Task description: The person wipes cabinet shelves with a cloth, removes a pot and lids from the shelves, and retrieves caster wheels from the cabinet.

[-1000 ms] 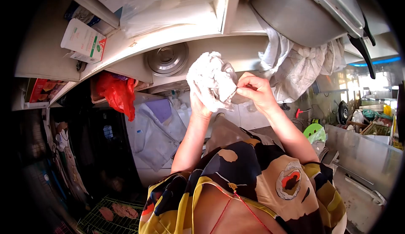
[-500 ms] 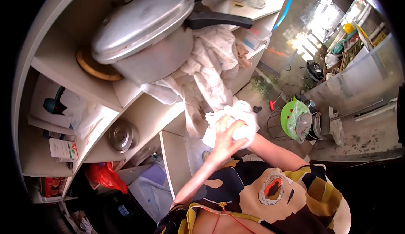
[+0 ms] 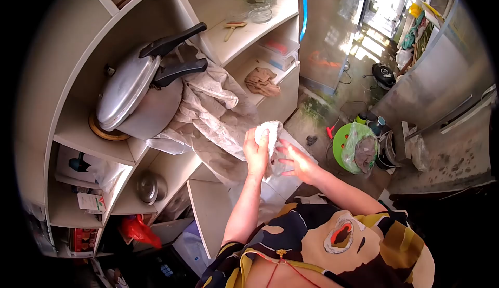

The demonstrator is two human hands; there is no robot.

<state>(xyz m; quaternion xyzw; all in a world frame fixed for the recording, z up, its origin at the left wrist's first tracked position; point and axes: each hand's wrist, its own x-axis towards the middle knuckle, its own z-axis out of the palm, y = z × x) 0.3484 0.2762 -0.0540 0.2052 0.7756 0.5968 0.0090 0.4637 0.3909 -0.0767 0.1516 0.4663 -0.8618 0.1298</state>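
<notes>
My left hand is wrapped round a bunched white cloth, with the thumb lying over it. Just to its right, my right hand has its fingers spread beside the cloth's edge; whether the fingertips touch it I cannot tell. Behind both hands, a crumpled pale sheet hangs down from the shelf beside a pressure cooker with black handles.
Curved white shelving stands at the left, holding a metal lid and a red bag. A brown cloth lies near plastic boxes. A green stool bearing a plastic bag stands at the right.
The view has swung right towards the cooker and the floor beyond. My right hand has come away from the cloth and its fingers have spread, while the cloth is now a smaller bunch in my left hand.
</notes>
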